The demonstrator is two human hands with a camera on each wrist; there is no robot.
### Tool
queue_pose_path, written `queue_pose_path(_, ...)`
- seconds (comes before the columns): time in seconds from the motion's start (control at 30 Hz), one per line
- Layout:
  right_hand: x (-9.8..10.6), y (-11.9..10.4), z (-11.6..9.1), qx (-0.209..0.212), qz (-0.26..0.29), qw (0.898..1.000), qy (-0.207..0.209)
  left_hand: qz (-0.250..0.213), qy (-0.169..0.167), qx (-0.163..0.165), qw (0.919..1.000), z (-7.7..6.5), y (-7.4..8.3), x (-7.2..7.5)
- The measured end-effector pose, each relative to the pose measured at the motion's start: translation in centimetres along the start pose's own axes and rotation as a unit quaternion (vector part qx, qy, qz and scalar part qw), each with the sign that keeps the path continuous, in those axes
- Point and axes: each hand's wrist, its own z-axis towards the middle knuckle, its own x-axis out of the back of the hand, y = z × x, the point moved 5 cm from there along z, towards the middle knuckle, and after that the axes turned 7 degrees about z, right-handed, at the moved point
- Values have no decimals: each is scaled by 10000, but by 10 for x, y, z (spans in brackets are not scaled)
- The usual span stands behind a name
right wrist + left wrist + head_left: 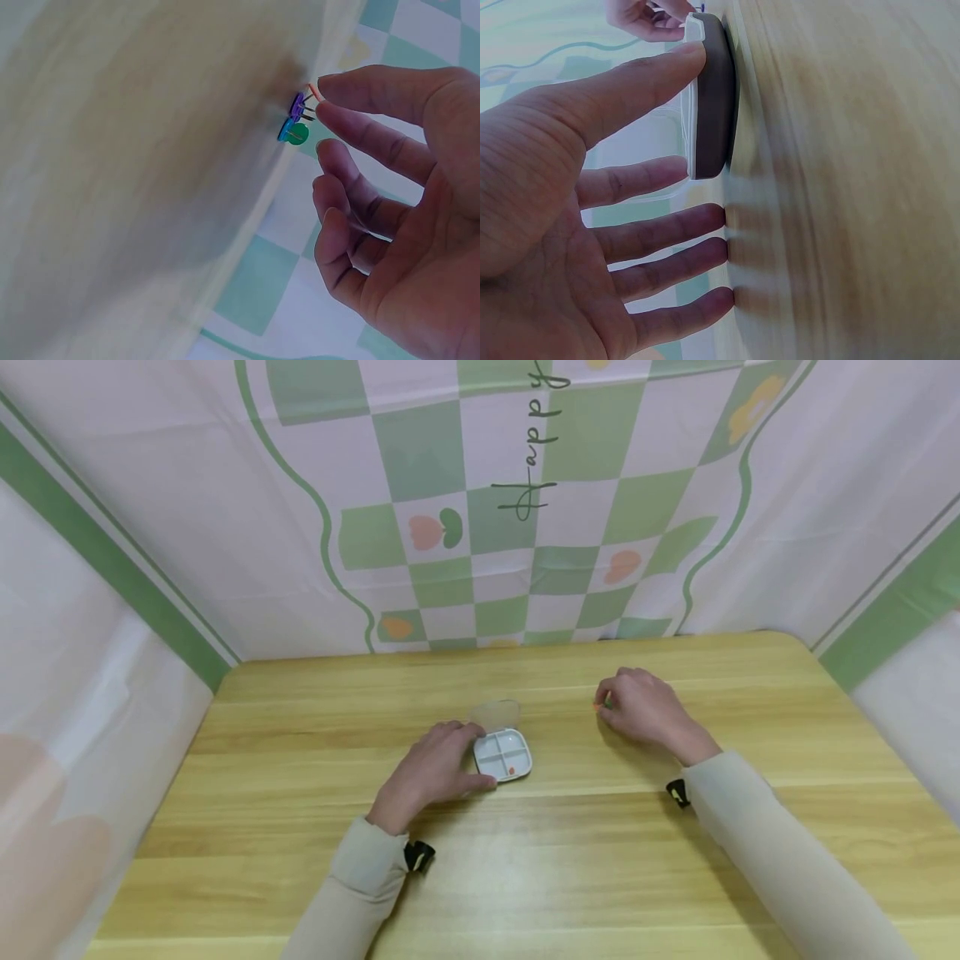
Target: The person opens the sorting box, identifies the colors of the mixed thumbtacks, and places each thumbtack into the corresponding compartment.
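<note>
A small four-compartment pill box (pixel 502 755) lies open on the wooden table, its clear lid (pixel 497 715) tipped back. One small orange piece (pixel 512 771) sits in its front right compartment. My left hand (pixel 438 764) holds the box from the left, thumb at the near edge and index finger at the far corner; the other fingertips rest at the table. At the right, my right hand (pixel 642 710) pinches an orange thumbtack (pixel 314 92) between thumb and index finger. Purple (pixel 297 107), blue (pixel 285 129) and green (pixel 298 134) thumbtacks lie on the table just by its fingertips.
The wooden table (pixel 570 877) ends at a curtain (pixel 502 560) with green checks behind it. Similar cloth hangs at the left and right sides. A black strap piece (pixel 419 857) shows at the left cuff and another black piece (pixel 678 793) at the right.
</note>
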Motion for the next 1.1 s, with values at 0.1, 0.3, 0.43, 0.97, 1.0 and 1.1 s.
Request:
queue_pose_path(0.1,-1,0,1,2,-70,10000,-28,-7,8,1,10000,0,0,0)
queue_pose_path(0.3,-2,-1,3,2,-127,9999,-54,3,-18,23,10000,0,0,0)
queue_pose_path(0.43,-3,-1,4,14,-130,9999,-41,14,-17,26,10000,0,0,0)
queue_pose_path(0.97,-4,-4,4,115,-146,9998,-5,31,-7,7,10000,0,-1,0)
queue_pose_path(1.0,-5,-4,4,126,-149,9998,-2,39,-4,-3,10000,0,-1,0)
queue_pose_path(1.1,-5,-5,4,156,-172,9997,11,46,18,-46,10000,1,-1,0)
